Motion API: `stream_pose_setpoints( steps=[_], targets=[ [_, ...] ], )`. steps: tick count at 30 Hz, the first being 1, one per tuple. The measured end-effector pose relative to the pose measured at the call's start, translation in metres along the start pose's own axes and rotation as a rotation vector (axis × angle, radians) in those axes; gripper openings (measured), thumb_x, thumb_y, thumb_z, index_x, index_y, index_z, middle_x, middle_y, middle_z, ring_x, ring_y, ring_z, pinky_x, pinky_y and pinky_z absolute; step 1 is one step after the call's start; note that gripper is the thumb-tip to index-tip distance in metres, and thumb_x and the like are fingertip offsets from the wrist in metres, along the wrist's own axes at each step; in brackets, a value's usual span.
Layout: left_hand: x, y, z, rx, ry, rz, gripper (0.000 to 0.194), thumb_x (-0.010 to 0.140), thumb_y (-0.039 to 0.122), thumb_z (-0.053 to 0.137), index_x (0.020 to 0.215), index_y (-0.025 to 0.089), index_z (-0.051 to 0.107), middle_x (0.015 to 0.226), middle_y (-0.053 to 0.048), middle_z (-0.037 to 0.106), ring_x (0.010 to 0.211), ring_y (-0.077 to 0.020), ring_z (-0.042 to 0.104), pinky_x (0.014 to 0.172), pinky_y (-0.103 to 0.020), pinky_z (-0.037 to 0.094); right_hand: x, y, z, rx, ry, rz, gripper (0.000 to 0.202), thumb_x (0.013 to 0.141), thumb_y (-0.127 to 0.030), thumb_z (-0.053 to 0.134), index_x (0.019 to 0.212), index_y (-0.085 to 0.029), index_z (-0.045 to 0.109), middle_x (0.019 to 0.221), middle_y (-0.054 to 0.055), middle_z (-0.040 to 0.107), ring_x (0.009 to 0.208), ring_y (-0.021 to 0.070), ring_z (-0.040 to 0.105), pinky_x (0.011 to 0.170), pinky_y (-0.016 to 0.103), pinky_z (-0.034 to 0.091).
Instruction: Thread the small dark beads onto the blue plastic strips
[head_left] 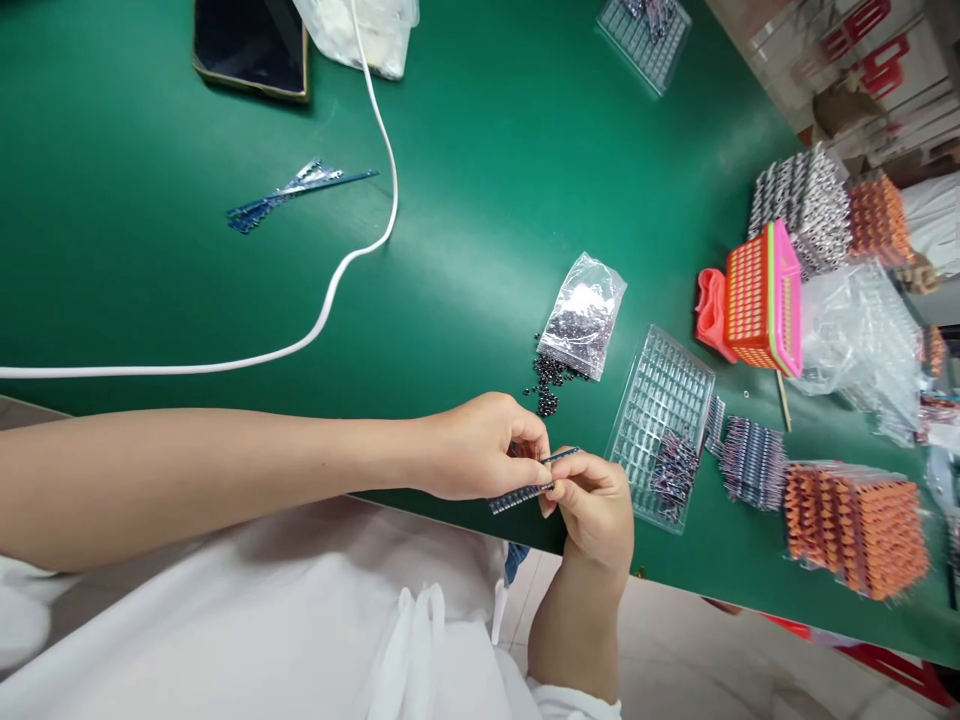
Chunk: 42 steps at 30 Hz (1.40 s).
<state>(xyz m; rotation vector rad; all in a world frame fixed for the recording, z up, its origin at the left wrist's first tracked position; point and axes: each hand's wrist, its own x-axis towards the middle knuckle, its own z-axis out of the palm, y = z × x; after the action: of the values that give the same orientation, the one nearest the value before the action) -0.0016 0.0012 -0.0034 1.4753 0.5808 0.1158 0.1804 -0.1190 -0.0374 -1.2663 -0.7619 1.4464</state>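
Observation:
My left hand (491,445) reaches in from the left, its thumb and fingers pinched on a narrow dark blue strip (519,497) with small light marks along its edge. Beside it, my right hand (596,505) comes up from below, fingertips closed at the strip's right end; any small part between them is too hidden to name. Just above the hands lies a loose heap of small dark shiny beads (551,380), spilling from a clear plastic bag (583,315). Right of my right hand is a clear compartment tray (649,400) with a pile of small dark, pinkish pieces (675,468) in it.
A white cable (349,262) crosses the green table (480,180). Several blue strips (289,195) and a phone (251,45) lie at upper left. To the right stand an orange basket (750,300), plastic bags (855,330), stacked dark strips (752,462) and orange stacks (855,525).

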Motion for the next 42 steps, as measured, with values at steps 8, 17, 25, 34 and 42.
stream_pose_setpoints(
  steps=[8, 17, 25, 34, 42],
  targets=[
    [-0.0001, -0.0022, 0.0012, -0.006, 0.003, 0.008, 0.018, 0.080, 0.028, 0.063, 0.074, 0.013, 0.070, 0.060, 0.001, 0.063, 0.054, -0.0106, 0.053, 0.047, -0.020, 0.029, -0.0006, 0.0004, -0.0002, -0.040, 0.009, -0.008, 0.011, 0.073, -0.028, 0.086, 0.078, -0.021, 0.078, 0.071, 0.000, 0.068, 0.048, 0.0092, 0.061, 0.042, 0.020, 0.054],
    [0.0010, -0.0031, 0.0008, -0.024, 0.010, 0.009, 0.017, 0.080, 0.028, 0.063, 0.073, 0.013, 0.069, 0.061, 0.001, 0.064, 0.054, -0.0105, 0.052, 0.047, -0.020, 0.031, 0.0001, 0.0008, -0.0005, -0.031, 0.010, -0.008, 0.011, 0.073, -0.027, 0.086, 0.078, -0.022, 0.078, 0.070, 0.000, 0.068, 0.049, 0.0092, 0.061, 0.041, 0.019, 0.052],
    [0.0002, -0.0032, 0.0016, -0.001, 0.010, -0.002, 0.018, 0.081, 0.027, 0.062, 0.072, 0.013, 0.067, 0.060, 0.002, 0.061, 0.053, -0.0092, 0.048, 0.047, -0.020, 0.031, 0.0014, 0.0016, -0.0012, -0.042, -0.008, 0.012, 0.009, 0.075, -0.027, 0.085, 0.079, -0.022, 0.078, 0.070, 0.000, 0.067, 0.050, 0.0092, 0.061, 0.042, 0.019, 0.051],
    [0.0007, -0.0025, 0.0008, 0.011, 0.012, 0.007, 0.019, 0.082, 0.029, 0.062, 0.073, 0.014, 0.068, 0.061, 0.002, 0.062, 0.054, -0.0092, 0.049, 0.048, -0.019, 0.032, 0.0008, -0.0011, 0.0007, -0.046, 0.025, 0.017, 0.011, 0.073, -0.029, 0.086, 0.077, -0.022, 0.078, 0.070, 0.000, 0.067, 0.049, 0.0086, 0.060, 0.043, 0.020, 0.052],
    [-0.0014, -0.0010, 0.0024, 0.041, 0.109, 0.063, 0.023, 0.087, 0.034, 0.062, 0.086, 0.014, 0.074, 0.073, -0.003, 0.073, 0.065, -0.0139, 0.062, 0.058, -0.022, 0.043, 0.0004, -0.0040, 0.0060, -0.120, 0.139, -0.143, 0.010, 0.079, -0.030, 0.081, 0.081, -0.022, 0.076, 0.073, -0.001, 0.065, 0.052, 0.0088, 0.059, 0.045, 0.021, 0.050]
  ],
)
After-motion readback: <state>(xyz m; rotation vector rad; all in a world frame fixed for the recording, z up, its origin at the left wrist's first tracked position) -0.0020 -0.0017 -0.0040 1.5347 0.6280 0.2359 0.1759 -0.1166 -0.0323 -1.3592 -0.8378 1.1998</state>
